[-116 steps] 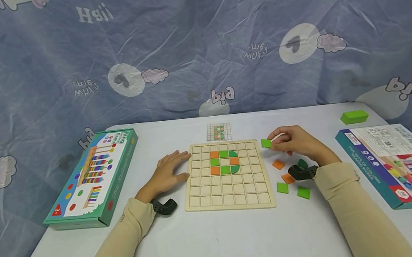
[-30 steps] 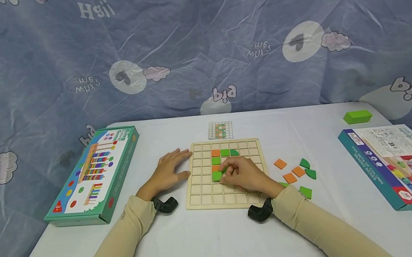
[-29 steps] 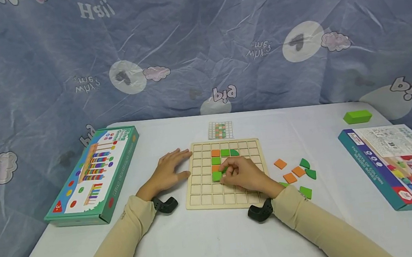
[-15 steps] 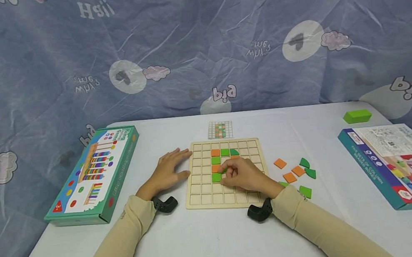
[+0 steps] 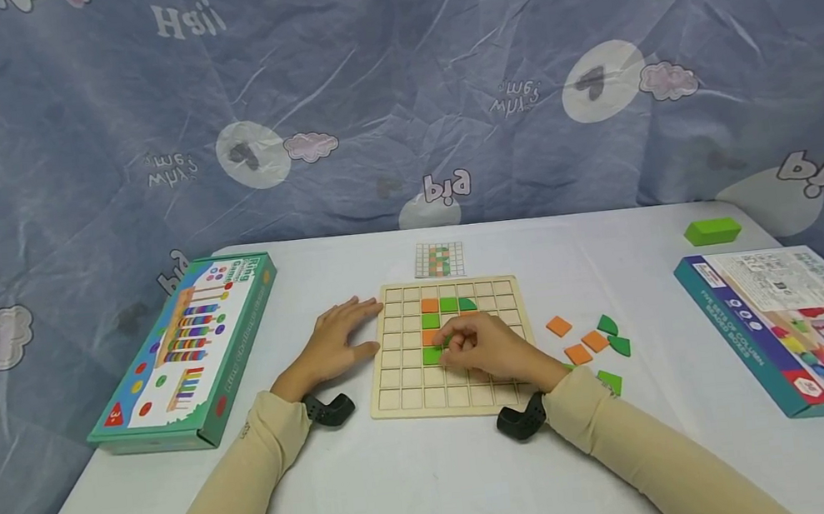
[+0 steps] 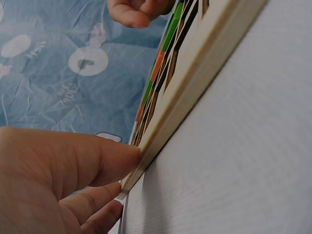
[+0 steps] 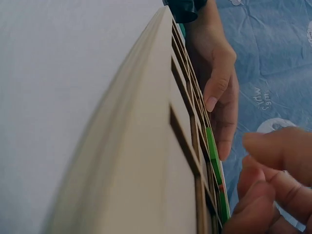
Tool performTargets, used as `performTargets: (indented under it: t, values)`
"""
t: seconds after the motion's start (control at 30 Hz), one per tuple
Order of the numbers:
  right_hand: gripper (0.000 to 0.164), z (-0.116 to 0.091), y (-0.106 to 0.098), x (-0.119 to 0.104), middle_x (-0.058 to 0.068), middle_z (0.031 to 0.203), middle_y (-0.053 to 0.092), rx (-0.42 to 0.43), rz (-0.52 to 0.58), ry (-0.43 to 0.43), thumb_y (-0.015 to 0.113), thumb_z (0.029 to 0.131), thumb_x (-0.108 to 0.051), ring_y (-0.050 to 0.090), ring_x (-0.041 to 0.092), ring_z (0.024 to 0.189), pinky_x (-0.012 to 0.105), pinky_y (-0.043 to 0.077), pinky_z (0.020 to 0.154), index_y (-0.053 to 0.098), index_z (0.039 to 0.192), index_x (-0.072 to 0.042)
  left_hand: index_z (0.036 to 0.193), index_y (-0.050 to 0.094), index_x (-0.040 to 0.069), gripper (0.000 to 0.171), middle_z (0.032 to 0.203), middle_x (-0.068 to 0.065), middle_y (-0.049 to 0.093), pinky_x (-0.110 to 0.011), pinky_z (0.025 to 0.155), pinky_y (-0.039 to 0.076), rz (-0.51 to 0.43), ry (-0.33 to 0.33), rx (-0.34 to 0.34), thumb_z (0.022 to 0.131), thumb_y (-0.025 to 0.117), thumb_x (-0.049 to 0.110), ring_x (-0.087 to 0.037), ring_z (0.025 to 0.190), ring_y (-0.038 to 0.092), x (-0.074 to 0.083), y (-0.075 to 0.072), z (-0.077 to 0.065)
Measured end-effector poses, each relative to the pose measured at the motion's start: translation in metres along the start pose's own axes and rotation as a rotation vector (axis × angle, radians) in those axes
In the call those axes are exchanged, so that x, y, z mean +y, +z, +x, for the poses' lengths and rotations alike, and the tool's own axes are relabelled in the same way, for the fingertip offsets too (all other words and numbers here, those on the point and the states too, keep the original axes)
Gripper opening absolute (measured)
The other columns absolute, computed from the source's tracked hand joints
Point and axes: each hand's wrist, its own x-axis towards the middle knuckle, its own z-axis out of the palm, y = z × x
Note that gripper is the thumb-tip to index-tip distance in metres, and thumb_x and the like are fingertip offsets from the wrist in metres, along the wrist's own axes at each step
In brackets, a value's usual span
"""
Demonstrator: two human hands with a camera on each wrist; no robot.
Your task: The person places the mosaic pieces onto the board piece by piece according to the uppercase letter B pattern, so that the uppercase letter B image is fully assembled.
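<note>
A pale wooden grid board (image 5: 403, 404) lies on the table with orange and green tiles in some cells. My left hand (image 5: 332, 345) is spread at the board's left edge; in the left wrist view, its thumb (image 6: 114, 156) touches the board's side. My right hand (image 5: 488, 351) is over the board with loosely bent fingers, beside a green square tile (image 5: 432, 356) below an orange tile (image 5: 428, 337). No tile shows between the right fingers (image 7: 258, 204) in the right wrist view. That hand hides part of the tile pattern.
Right of the board lie loose orange tiles (image 5: 577, 354), dark green quarter-round tiles (image 5: 607, 324) and green squares (image 5: 609, 383), partly covered by the sleeve. A pattern card (image 5: 439, 260) lies behind the board. Boxes (image 5: 240, 342) flank both sides; a green block (image 5: 713, 231) stands at the back right.
Since the oldest frame, my right hand has moved left from beside the board, and the green square it held now lies on the board. During the last second, both hands stay nearly still.
</note>
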Motion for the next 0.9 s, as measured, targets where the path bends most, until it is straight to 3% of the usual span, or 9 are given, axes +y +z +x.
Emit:
performTargets:
  t: [0.33, 0.53, 0.77, 0.9]
  values:
    - [0.028, -0.010, -0.015, -0.012, 0.003, 0.089, 0.065, -0.035, 0.185, 0.093, 0.072, 0.101, -0.008, 0.051, 0.014, 0.059, 0.024, 0.047, 0.057, 0.072, 0.125, 0.007, 0.159, 0.053, 0.005, 0.068, 0.168, -0.016, 0.046, -0.067, 0.129, 0.013, 0.002, 0.001, 0.000, 0.096, 0.068, 0.025, -0.042, 0.162, 0.027, 0.001, -0.001, -0.001]
    - [0.031, -0.022, -0.032, -0.010, 0.004, 0.098, 0.069, 0.005, 0.183, 0.095, 0.070, 0.104, -0.010, 0.052, 0.012, 0.059, 0.027, 0.049, 0.057, 0.070, 0.127, 0.010, 0.159, 0.054, 0.005, 0.068, 0.167, -0.016, 0.047, -0.067, 0.129, 0.014, 0.006, 0.005, 0.001, 0.096, 0.069, 0.025, -0.043, 0.161, 0.028, 0.001, 0.000, -0.001]
    - [0.032, -0.038, -0.059, -0.001, 0.011, 0.091, 0.069, 0.071, 0.146, 0.124, 0.068, 0.106, -0.011, 0.051, 0.013, 0.061, 0.029, 0.047, 0.060, 0.068, 0.130, 0.010, 0.158, 0.054, 0.005, 0.068, 0.167, -0.017, 0.047, -0.067, 0.129, 0.016, 0.018, 0.014, 0.003, 0.096, 0.069, 0.024, -0.044, 0.161, 0.029, 0.000, 0.000, -0.001]
    - [0.033, -0.047, -0.075, 0.005, 0.011, 0.099, 0.073, 0.107, 0.130, 0.130, 0.067, 0.106, -0.010, 0.053, 0.013, 0.062, 0.028, 0.049, 0.060, 0.067, 0.130, 0.012, 0.159, 0.053, 0.005, 0.068, 0.167, -0.017, 0.047, -0.067, 0.129, 0.015, 0.018, 0.013, 0.003, 0.096, 0.069, 0.024, -0.043, 0.161, 0.029, 0.000, 0.000, -0.001]
